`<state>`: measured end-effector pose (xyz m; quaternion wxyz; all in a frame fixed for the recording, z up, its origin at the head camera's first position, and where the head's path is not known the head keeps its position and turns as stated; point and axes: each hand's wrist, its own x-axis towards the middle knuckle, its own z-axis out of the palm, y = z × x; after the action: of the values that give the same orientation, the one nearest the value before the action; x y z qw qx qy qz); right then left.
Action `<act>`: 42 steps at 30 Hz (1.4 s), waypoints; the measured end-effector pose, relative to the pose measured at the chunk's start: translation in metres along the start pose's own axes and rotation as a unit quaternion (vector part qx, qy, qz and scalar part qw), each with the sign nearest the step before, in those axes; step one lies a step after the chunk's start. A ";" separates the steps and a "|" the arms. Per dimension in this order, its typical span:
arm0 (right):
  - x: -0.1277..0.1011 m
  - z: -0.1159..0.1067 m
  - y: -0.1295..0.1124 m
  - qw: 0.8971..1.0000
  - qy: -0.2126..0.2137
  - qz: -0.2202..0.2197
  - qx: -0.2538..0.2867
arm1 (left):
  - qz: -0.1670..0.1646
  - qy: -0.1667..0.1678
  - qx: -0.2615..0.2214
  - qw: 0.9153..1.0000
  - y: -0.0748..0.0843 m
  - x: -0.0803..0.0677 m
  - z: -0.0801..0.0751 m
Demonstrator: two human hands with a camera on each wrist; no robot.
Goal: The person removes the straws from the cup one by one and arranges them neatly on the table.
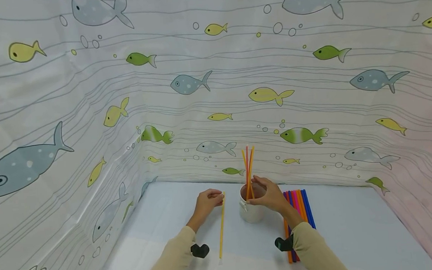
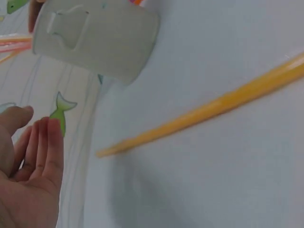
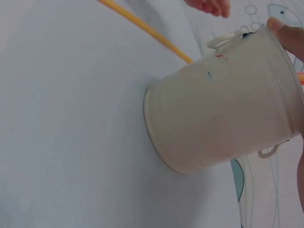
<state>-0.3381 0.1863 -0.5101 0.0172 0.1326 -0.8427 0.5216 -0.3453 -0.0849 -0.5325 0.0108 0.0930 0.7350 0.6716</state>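
My right hand (image 1: 271,194) grips a small white metal bucket (image 1: 251,213) at its rim, thumb at the near side and fingers at the far side. In the right wrist view the bucket (image 3: 223,104) shows its small loop handles. Several orange and red thin straw-like sticks (image 1: 248,170) stand in it, leaning and rising above the rim. Left of the bucket, a yellow straw-like stick (image 1: 222,229) lies on the table. Over its far end is my left hand (image 1: 208,203), fingers loosely bent with nothing between them; the left wrist view shows it apart from the yellow stick (image 2: 204,114).
Right of the bucket, partly under my right forearm, lies a row of orange, blue, pink and purple sticks (image 1: 301,204). A white table (image 1: 150,221) carries everything. Fish-patterned cloth walls (image 1: 185,124) enclose its back and sides.
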 end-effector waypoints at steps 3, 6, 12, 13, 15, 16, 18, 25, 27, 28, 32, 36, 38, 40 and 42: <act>0.000 0.000 0.001 1.000 0.001 0.002 0.001 | 0.006 -0.011 -0.003 1.000 0.025 0.002 0.007; 0.000 0.001 0.001 1.000 0.003 0.001 0.006 | 0.012 -0.019 -0.002 1.000 0.041 0.003 0.015; 0.001 0.003 0.001 0.999 0.010 -0.021 0.027 | 0.027 -0.026 -0.011 0.999 0.046 0.010 0.029; 0.001 0.004 0.001 0.999 0.012 -0.023 0.030 | 0.028 -0.025 -0.013 0.999 0.044 0.012 0.031; 0.001 0.005 0.002 0.999 0.015 -0.028 0.035 | 0.034 -0.017 -0.012 0.999 0.037 0.018 0.036; 0.001 0.005 0.003 0.999 0.016 -0.030 0.036 | 0.033 -0.014 -0.008 0.999 0.033 0.021 0.039; -0.001 0.005 0.004 0.999 0.020 -0.034 0.036 | 0.038 -0.005 -0.001 0.999 0.026 0.026 0.044; -0.003 0.006 0.008 0.999 0.029 -0.028 0.020 | 0.053 0.006 0.001 0.999 0.031 0.030 0.057; -0.004 0.006 0.008 0.999 0.031 -0.025 0.020 | 0.054 0.009 0.008 0.998 0.029 0.034 0.060; -0.004 0.007 0.007 0.999 0.033 -0.024 0.017 | 0.056 0.008 0.012 0.998 0.029 0.035 0.061; -0.004 0.007 0.006 0.999 0.037 -0.020 0.010 | 0.061 0.011 0.047 0.997 0.032 0.040 0.065; -0.004 0.006 0.003 0.999 0.038 -0.021 0.008 | 0.076 0.019 0.077 0.994 0.036 0.046 0.069; -0.003 0.005 0.003 0.999 0.037 -0.023 0.010 | 0.082 0.023 0.082 0.993 0.036 0.050 0.071; -0.002 0.005 0.003 0.999 0.037 -0.024 0.011 | 0.083 0.027 0.081 0.993 0.037 0.053 0.074; -0.002 0.004 0.002 0.999 0.036 -0.025 0.009 | 0.085 0.030 0.076 0.993 0.037 0.055 0.077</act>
<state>-0.3367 0.1838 -0.5143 0.0592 0.1353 -0.8334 0.5326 -0.3839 0.0021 -0.4975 -0.0757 0.1356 0.7733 0.6147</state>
